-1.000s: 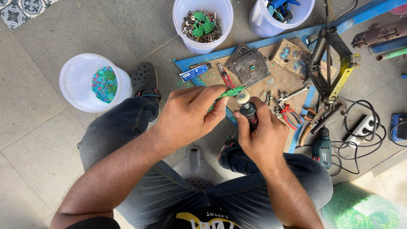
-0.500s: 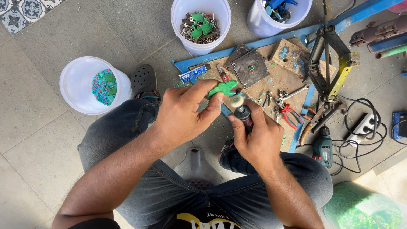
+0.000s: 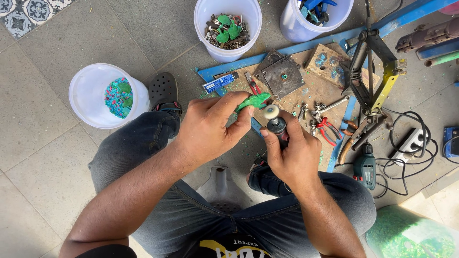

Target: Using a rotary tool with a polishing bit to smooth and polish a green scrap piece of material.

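A: While the left hand (image 3: 208,129) pinches the green plastic piece (image 3: 253,101) between thumb and forefinger, which way does the piece run?

B: Long axis close to level in the head view, tilted slightly up. Free end points toward the rusty metal plate (image 3: 282,74), held end sits under the fingertips. The piece is just above and left of the rotary tool (image 3: 276,125).

A: Right hand?

B: Right hand (image 3: 291,155) is clenched around the tool's dark body. Tool axis runs up and away from the person, with the pale round wheel (image 3: 271,112) at the top, just below the green piece. Can't tell if they're touching.

A: Change from half a second back?

B: Small. Green piece was lower and closer to the wheel then, and it has lifted slightly toward the plate. Both grips unchanged, hands in nearly the same spot over the knees.

A: Surroundings, relative to the plate?

B: Red-handled pliers (image 3: 325,130) just below and right of it. Yellow and black scissor jack (image 3: 370,71) to the right. White bucket of keys and green bits (image 3: 228,26) above left. Second white bucket with green and blue shavings (image 3: 106,95) well off to the left. Green drill (image 3: 366,167) below right, near the cables.
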